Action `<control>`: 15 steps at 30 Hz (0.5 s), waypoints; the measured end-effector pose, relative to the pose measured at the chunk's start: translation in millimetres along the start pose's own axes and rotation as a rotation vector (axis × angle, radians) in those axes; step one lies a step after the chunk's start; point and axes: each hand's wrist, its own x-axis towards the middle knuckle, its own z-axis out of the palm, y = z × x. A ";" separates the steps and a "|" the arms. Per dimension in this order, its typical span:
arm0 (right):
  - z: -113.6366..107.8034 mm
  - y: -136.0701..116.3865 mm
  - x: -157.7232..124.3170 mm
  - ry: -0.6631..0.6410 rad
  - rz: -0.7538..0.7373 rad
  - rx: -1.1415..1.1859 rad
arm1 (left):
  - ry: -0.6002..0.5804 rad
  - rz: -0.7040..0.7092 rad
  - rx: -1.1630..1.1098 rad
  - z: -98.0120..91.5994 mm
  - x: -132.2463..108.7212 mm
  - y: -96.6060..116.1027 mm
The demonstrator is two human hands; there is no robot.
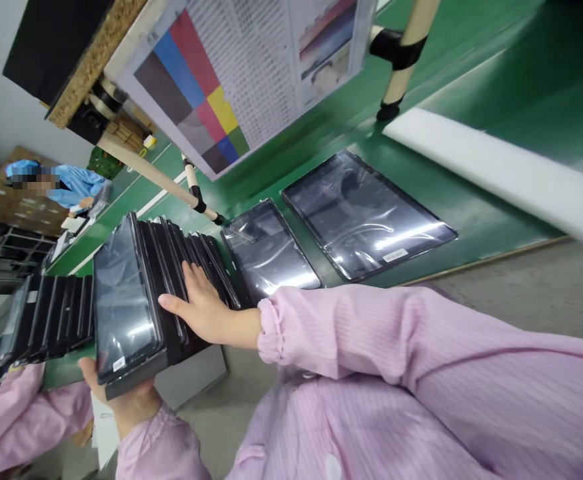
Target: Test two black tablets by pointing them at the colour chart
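Pink-sleeved, my right hand (206,307) lay open on the tablet stack (171,280); my left hand (126,397) gripped its front end underneath; lifting called for level support.

Your green bench (476,220) carries two flat wrapped screens (366,213), a leaning row of screens (171,280), and a white strip (496,170).
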 end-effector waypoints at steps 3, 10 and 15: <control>4.2 -6.5 -3.7 0.057 -0.010 0.032 | -0.081 -0.002 -0.160 -2.8 -3.7 9.4; -11.1 -16.3 -17.9 0.005 -0.057 0.126 | 0.015 0.033 -0.295 7.6 -22.7 48.1; -40.4 -24.1 -43.1 -0.042 -0.084 0.123 | 0.112 -0.007 0.041 27.2 -52.6 70.3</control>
